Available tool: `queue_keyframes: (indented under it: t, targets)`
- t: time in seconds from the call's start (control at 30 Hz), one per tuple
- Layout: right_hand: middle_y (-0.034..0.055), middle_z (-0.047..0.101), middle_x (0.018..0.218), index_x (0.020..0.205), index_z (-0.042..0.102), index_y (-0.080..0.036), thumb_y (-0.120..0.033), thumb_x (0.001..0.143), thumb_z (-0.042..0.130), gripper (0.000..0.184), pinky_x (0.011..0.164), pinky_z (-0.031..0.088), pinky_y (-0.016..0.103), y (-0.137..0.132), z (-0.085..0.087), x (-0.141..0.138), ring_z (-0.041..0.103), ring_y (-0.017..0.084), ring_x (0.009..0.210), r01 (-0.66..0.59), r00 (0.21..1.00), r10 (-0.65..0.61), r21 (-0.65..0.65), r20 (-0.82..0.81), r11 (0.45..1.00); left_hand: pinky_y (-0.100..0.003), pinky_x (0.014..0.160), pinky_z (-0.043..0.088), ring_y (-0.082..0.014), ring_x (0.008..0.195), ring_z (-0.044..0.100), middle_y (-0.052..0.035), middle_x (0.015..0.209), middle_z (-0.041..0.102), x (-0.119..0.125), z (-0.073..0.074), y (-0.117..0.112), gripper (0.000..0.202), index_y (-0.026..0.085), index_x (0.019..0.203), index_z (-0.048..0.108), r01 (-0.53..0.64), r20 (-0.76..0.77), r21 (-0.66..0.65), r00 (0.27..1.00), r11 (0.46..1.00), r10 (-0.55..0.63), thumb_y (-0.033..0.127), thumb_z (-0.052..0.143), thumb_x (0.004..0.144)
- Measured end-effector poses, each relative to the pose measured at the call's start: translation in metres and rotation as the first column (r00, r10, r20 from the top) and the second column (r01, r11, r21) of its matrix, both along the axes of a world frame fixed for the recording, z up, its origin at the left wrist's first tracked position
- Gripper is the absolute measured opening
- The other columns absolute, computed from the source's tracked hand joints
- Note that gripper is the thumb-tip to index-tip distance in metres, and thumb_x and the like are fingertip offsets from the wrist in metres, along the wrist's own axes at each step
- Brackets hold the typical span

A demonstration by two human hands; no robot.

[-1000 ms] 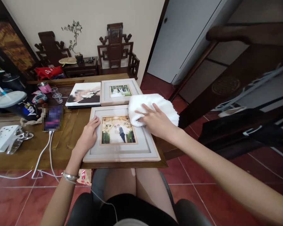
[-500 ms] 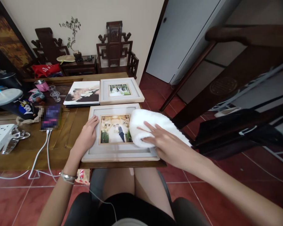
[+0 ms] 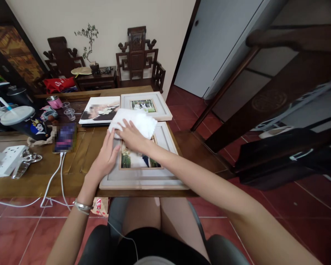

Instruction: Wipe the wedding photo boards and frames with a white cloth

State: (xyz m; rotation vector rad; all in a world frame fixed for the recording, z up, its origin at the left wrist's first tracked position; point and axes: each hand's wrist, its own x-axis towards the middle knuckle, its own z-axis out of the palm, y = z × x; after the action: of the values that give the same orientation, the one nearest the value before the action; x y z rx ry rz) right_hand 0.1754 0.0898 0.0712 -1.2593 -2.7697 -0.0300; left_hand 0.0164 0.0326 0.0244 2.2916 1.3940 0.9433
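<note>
A large framed photo with a pale wooden frame lies flat at the near edge of the wooden table. My left hand rests flat on the frame's left side, fingers stretched out. My right hand presses a folded white cloth onto the frame's upper left part, fingers spread over the cloth. My right forearm crosses over the photo and hides part of it.
A smaller framed photo and a canvas print lie behind. To the left are a phone with white cable, a white power strip, plastic cups and a lidded tumbler. Carved chairs stand at the wall.
My right hand has swept the white cloth from the frame's right side across to its upper left corner. My left hand has stayed on the frame's left side.
</note>
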Motion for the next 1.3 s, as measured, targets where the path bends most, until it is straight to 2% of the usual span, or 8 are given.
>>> queue_keyframes:
  t: [0.17,0.4,0.57,0.7,0.93,1.03,1.17,1.3]
  targets:
    - [0.0212,0.031,0.154,0.14,0.047,-0.007,-0.004,0.088,0.043,0.052,0.114,0.02,0.059,-0.025,-0.006,-0.012,0.02,0.039,0.144,-0.105,0.994,0.105,-0.016,0.013,0.994,-0.054,0.119,0.009,-0.0299,0.148,-0.007,-0.0088,0.163,-0.005,0.0,-0.003,0.001,0.066,0.023,0.155,0.008,-0.029,0.022,-0.01,0.999,1.0,0.029,0.052,0.028,0.099]
    - [0.0222,0.047,0.144,0.131,0.057,-0.006,-0.002,0.087,0.042,0.046,0.112,0.027,0.057,-0.08,-0.003,0.011,0.031,0.04,0.139,-0.273,0.959,0.273,-0.017,0.078,0.962,-0.046,0.12,0.014,-0.0267,0.148,0.017,-0.0128,0.16,0.022,-0.007,-0.002,-0.001,0.072,0.017,0.154,0.02,0.029,0.083,0.03,0.996,0.999,-0.032,0.061,0.016,0.096]
    - [0.0172,0.04,0.151,0.128,0.059,-0.01,-0.002,0.085,0.047,0.046,0.113,0.025,0.058,-0.075,-0.001,0.009,0.029,0.038,0.141,-0.199,0.975,0.203,-0.054,0.093,0.979,-0.044,0.12,0.016,-0.0257,0.147,0.022,-0.0167,0.158,0.025,-0.007,-0.002,-0.004,0.082,0.011,0.151,0.028,0.058,0.1,0.013,0.993,0.998,-0.059,0.066,0.012,0.094]
    - [0.0157,0.036,0.153,0.127,0.06,-0.01,-0.003,0.086,0.045,0.045,0.113,0.023,0.059,-0.082,0.0,0.01,0.024,0.039,0.142,-0.191,0.978,0.196,-0.071,0.071,0.979,-0.044,0.121,0.013,-0.0242,0.148,0.02,-0.0128,0.159,0.024,-0.005,0.002,-0.007,0.081,0.015,0.152,0.027,0.059,0.138,-0.024,0.989,0.998,-0.055,0.067,0.009,0.093]
    - [0.0097,0.057,0.137,0.115,0.067,-0.017,0.0,0.076,0.053,0.045,0.107,0.034,0.058,-0.123,0.02,0.033,0.041,0.033,0.134,-0.432,0.902,0.417,-0.242,-0.112,0.869,-0.044,0.121,0.016,-0.0218,0.147,0.023,-0.0071,0.157,0.032,-0.003,0.007,-0.005,0.07,0.02,0.15,0.032,0.005,0.191,-0.179,0.981,0.984,0.03,0.057,0.002,0.097]
    - [0.0149,0.059,0.132,0.116,0.066,-0.014,-0.006,0.079,0.053,0.04,0.109,0.03,0.059,-0.137,0.022,0.025,0.045,0.035,0.13,-0.379,0.925,0.359,-0.199,-0.128,0.904,-0.044,0.121,0.017,-0.0221,0.147,0.022,-0.0076,0.156,0.035,-0.001,0.007,-0.004,0.064,0.02,0.148,0.036,-0.026,0.118,-0.187,0.992,0.982,0.048,0.054,0.012,0.099]
    - [0.0226,0.052,0.138,0.117,0.067,-0.01,-0.016,0.079,0.061,0.039,0.112,0.021,0.062,-0.151,0.016,0.017,0.039,0.041,0.134,-0.313,0.95,0.308,-0.154,-0.056,0.937,-0.047,0.12,0.018,-0.0225,0.147,0.022,-0.0119,0.153,0.038,0.001,0.006,-0.004,0.061,0.014,0.144,0.04,-0.043,-0.003,-0.152,0.999,0.987,0.043,0.049,0.018,0.1]
    - [0.0204,0.052,0.14,0.112,0.07,-0.013,-0.014,0.076,0.064,0.036,0.113,0.018,0.063,-0.155,0.019,0.047,0.037,0.041,0.135,-0.224,0.969,0.242,-0.242,0.047,0.944,-0.047,0.12,0.018,-0.0247,0.147,0.023,-0.0171,0.151,0.041,0.003,0.002,-0.003,0.059,0.006,0.141,0.044,-0.037,-0.111,-0.09,0.994,0.995,0.027,0.045,0.027,0.099]
